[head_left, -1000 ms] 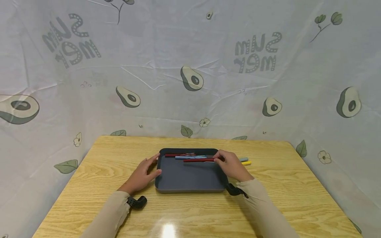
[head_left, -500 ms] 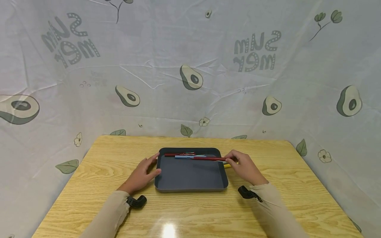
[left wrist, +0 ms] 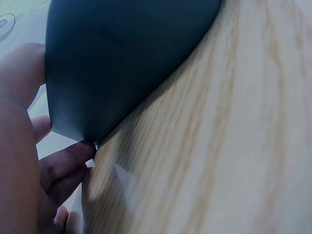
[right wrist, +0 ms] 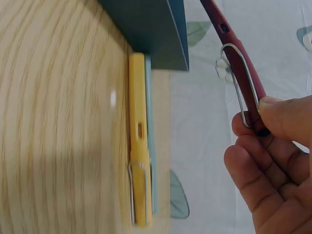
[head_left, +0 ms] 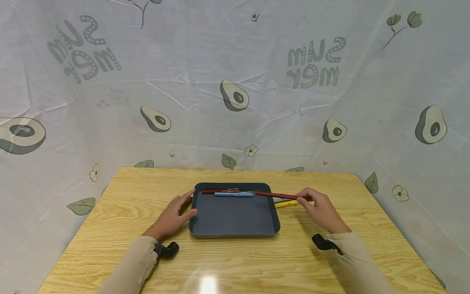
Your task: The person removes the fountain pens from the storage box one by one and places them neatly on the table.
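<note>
Thumb and index finger of my right hand (head_left: 323, 209) pinch a dark red pen (head_left: 276, 196) by its clip end. The pen slants across the tray's right rim, and its metal clip shows in the right wrist view. My left hand (head_left: 169, 217) touches the left side of the dark grey tray (head_left: 235, 222) with spread, mostly straight fingers; the left wrist view shows fingertips against the tray's outer wall (left wrist: 122, 63). Inside the tray, along the back, lie another red pen (head_left: 216, 191) and a blue pen (head_left: 233, 194).
Right of the tray, a yellow pen (right wrist: 140, 112) and a pale blue-green pen (right wrist: 149, 97) lie side by side on the wooden table (head_left: 235, 265). Behind the table hangs a patterned cloth (head_left: 235, 134).
My right hand has moved right, drawing the dark red pen from above the tray out past its right rim. The left hand keeps its place on the tray.
</note>
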`<state>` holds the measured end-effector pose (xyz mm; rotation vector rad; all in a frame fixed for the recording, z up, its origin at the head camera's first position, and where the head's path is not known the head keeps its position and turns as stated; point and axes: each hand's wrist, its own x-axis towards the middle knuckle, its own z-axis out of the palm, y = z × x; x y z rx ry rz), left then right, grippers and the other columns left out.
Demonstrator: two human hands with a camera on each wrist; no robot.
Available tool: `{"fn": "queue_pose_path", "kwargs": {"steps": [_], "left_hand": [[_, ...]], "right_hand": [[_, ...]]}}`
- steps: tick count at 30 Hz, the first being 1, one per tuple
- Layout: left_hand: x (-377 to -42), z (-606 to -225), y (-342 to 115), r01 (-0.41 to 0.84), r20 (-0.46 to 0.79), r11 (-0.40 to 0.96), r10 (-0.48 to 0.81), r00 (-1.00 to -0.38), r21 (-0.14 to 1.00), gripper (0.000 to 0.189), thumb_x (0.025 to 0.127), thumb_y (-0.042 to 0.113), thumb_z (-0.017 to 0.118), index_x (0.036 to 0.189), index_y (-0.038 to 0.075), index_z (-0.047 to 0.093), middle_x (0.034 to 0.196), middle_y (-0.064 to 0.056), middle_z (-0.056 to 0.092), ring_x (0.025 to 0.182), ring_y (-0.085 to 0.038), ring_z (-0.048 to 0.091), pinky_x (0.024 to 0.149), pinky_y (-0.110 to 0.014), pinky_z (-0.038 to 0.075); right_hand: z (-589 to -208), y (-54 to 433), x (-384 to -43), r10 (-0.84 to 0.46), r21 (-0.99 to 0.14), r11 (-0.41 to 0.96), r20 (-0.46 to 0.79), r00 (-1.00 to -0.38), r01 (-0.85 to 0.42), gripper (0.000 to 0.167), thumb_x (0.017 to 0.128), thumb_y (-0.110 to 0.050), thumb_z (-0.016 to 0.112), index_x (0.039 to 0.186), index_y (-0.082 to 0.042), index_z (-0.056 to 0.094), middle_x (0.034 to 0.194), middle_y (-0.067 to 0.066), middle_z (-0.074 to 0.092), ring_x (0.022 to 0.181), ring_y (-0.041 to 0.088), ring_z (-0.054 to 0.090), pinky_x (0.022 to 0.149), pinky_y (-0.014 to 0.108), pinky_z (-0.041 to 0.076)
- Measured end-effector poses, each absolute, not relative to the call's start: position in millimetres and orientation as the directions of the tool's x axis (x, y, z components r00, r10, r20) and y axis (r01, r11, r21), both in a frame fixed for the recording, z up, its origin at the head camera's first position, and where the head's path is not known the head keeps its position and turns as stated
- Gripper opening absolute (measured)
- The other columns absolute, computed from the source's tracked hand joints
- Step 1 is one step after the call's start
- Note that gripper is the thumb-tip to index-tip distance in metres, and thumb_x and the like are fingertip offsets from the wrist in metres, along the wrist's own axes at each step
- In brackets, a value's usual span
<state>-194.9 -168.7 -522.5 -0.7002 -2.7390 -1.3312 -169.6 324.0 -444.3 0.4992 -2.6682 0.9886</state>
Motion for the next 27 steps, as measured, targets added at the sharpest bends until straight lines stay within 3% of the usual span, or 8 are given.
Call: {"fn": "queue_pose_path", "kwargs": {"steps": [5, 11, 21, 27], "left_hand": [[-195, -522, -170, 0.389, 0.192, 0.542, 0.384, -0.903, 0.745, 0.074, 0.103, 0.041, 0.065, 0.165, 0.024, 0.03, 0.152, -0.013, 0.054, 0.147, -0.036, 0.041, 0.128, -0.06, 0.011], [-194, -521, -171, 0.37, 0.172, 0.548, 0.379, -0.909, 0.75, 0.074, 0.103, 0.044, 0.065, 0.165, 0.027, 0.029, 0.153, -0.012, 0.052, 0.148, -0.036, 0.04, 0.128, -0.059, 0.011], [-195, -520, -169, 0.373, 0.176, 0.542, 0.381, -0.908, 0.753, 0.075, 0.103, 0.043, 0.064, 0.165, 0.022, 0.03, 0.153, -0.013, 0.052, 0.15, -0.038, 0.036, 0.128, -0.061, 0.011], [-195, -522, -170, 0.38, 0.188, 0.527, 0.381, -0.905, 0.76, 0.074, 0.103, 0.042, 0.064, 0.165, 0.021, 0.03, 0.153, -0.015, 0.052, 0.149, -0.04, 0.036, 0.127, -0.061, 0.012]], "right_hand": [[-448, 339, -166, -0.223, -0.583, 0.7, 0.37, -0.902, -0.413, 0.008, 0.103, -0.008, 0.065, 0.104, -0.012, 0.071, 0.097, 0.004, 0.071, 0.077, 0.019, 0.06, 0.064, 0.027, 0.045], [-456, 355, -162, -0.219, -0.582, 0.695, 0.389, -0.895, -0.423, 0.009, 0.102, -0.004, 0.065, 0.105, -0.01, 0.07, 0.099, 0.014, 0.071, 0.074, 0.016, 0.059, 0.06, 0.025, 0.042], [-467, 380, -160, -0.205, -0.598, 0.704, 0.345, -0.916, -0.383, 0.009, 0.102, -0.004, 0.064, 0.101, -0.011, 0.069, 0.099, 0.012, 0.072, 0.079, 0.022, 0.064, 0.059, 0.024, 0.048], [-471, 387, -160, -0.231, -0.613, 0.699, 0.293, -0.928, -0.368, 0.009, 0.103, -0.005, 0.063, 0.102, -0.012, 0.069, 0.096, 0.009, 0.071, 0.078, 0.017, 0.063, 0.061, 0.024, 0.049]]}}
